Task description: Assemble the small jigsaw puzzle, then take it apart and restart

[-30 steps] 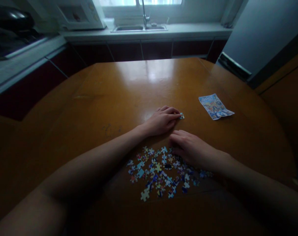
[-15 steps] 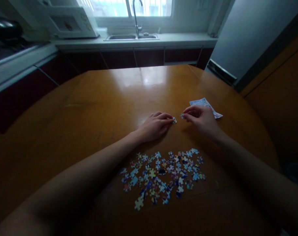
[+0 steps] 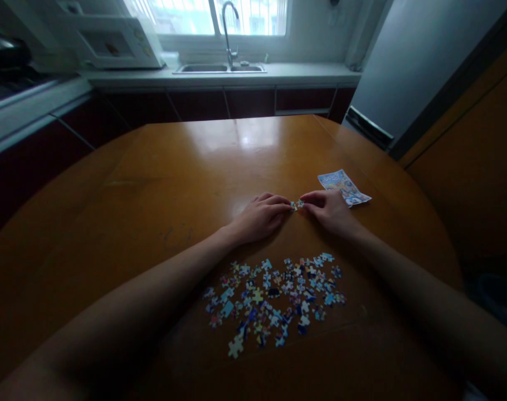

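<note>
My left hand (image 3: 265,216) rests on the wooden table, its fingertips closed on a small jigsaw piece (image 3: 293,206). Facing it from the right, my right hand (image 3: 331,211) pinches another jigsaw piece (image 3: 301,204) between thumb and forefinger. The two pieces sit side by side; whether they interlock is too small to tell. Nearer to me lies a loose spread of many-coloured jigsaw pieces (image 3: 274,292), between my two forearms. Just behind my right hand is a creased picture sheet (image 3: 341,182), partly covered by that hand.
The brown table (image 3: 174,167) has a rounded edge. Beyond it run a counter with a sink (image 3: 220,68) and tap (image 3: 229,39), and a white microwave (image 3: 111,44). A fridge (image 3: 424,61) stands at the right; a dark pan (image 3: 5,53) is at far left.
My right hand has come left and slightly down, bringing its jigsaw piece up against the one at my left hand. More of the picture sheet shows. The view has shifted slightly.
</note>
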The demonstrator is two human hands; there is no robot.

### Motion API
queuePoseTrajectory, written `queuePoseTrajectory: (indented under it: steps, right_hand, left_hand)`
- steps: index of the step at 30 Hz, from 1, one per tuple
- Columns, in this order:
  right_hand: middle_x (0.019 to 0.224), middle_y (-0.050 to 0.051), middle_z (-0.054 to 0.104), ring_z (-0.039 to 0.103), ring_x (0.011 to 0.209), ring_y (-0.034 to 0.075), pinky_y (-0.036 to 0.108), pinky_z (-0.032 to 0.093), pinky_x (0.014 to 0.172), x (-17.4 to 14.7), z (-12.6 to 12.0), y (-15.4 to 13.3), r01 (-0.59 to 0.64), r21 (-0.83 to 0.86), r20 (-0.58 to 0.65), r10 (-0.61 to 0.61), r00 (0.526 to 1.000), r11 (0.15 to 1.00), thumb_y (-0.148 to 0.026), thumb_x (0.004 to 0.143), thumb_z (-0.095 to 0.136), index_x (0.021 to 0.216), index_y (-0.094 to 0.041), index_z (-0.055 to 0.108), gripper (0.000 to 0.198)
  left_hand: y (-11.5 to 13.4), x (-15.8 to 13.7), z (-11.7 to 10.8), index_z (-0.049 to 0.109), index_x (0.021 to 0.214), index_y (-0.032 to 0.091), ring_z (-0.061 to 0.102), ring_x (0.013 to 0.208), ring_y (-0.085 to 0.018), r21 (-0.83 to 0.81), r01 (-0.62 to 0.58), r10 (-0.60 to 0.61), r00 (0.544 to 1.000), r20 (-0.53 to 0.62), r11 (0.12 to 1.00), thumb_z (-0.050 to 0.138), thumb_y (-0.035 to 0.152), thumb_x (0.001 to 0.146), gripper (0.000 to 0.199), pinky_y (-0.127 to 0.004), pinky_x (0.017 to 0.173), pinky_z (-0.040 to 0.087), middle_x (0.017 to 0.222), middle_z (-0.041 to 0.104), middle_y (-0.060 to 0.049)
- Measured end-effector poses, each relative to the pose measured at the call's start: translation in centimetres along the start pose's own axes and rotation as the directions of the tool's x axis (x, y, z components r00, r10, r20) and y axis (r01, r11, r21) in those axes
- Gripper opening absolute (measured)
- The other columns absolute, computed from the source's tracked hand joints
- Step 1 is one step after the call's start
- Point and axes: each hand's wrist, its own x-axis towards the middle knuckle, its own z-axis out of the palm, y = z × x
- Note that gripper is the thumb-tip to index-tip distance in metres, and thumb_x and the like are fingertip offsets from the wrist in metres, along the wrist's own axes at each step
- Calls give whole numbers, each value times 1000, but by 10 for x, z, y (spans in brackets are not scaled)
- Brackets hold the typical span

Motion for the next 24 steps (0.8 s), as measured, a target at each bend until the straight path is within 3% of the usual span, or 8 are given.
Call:
queuePoseTrajectory:
  steps: [8,24]
  right_hand:
    - [96,8,77,70,88,21,35,54,82,-1,3,6,158,-119,172,-136,976,980,-18,88,67,98,-17,77,14]
    - [84,5,67,62,76,16,30,49,71,-2,2,2,212,-177,199,-176,964,961,-19,88,68,90,-18,78,9]
  left_hand:
    - [2,1,-1,68,127,29,58,117,-23,-5,5,-5,1000,4,1000,53,26,101,30,-44,104,45,129,69,-3]
    - [0,0,0,68,125,29,58,115,-23,-12,-11,11,1000,-5,1000,52,27,102,29,-44,104,45,128,69,-3]
